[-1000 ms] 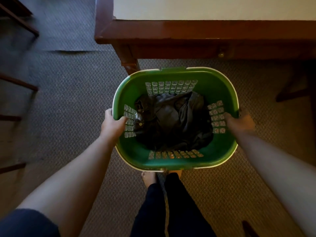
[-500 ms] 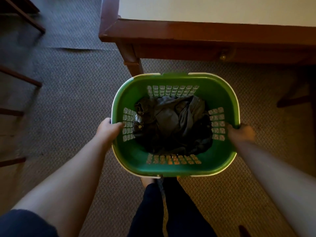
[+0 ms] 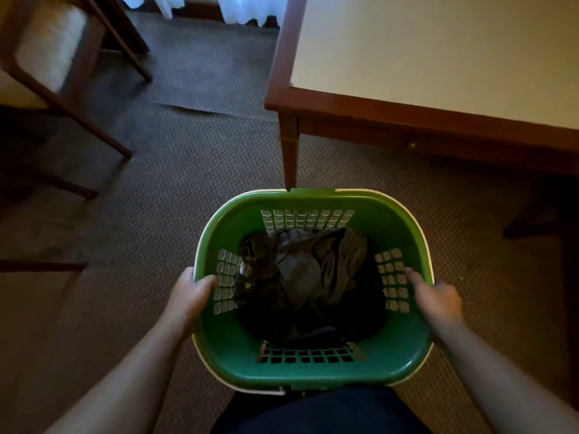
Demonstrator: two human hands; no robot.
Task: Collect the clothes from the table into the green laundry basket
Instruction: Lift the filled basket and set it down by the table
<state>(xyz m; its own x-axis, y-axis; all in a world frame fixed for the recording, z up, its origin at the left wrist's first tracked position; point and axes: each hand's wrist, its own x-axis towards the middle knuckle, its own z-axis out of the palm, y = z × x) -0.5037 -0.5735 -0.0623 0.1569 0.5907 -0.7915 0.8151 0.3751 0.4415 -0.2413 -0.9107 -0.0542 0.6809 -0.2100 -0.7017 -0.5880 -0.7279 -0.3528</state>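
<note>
I hold the green laundry basket (image 3: pixel 313 369) in front of my body, above the carpet. My left hand (image 3: pixel 188 296) grips its left rim, thumb hooked inside. On the opposite side my right hand (image 3: pixel 437 300) grips the right rim, fingers over the edge. Dark grey crumpled clothes (image 3: pixel 308 277) lie in the bottom of the basket. The wooden table (image 3: pixel 344 109) with a pale top stands ahead and to the right; the part of its top in view bears no clothes.
A wooden chair (image 3: pixel 47 57) with a light cushion stands at the upper left. Patterned brown carpet (image 3: pixel 175 170) covers the floor between chair and table. One table leg (image 3: pixel 289 151) stands just beyond the basket's far rim. White curtains hang at the top.
The view has tilted up and turned left, so the table now sits to the right and the chair appears. The basket has come closer to my body, still held by both hands.
</note>
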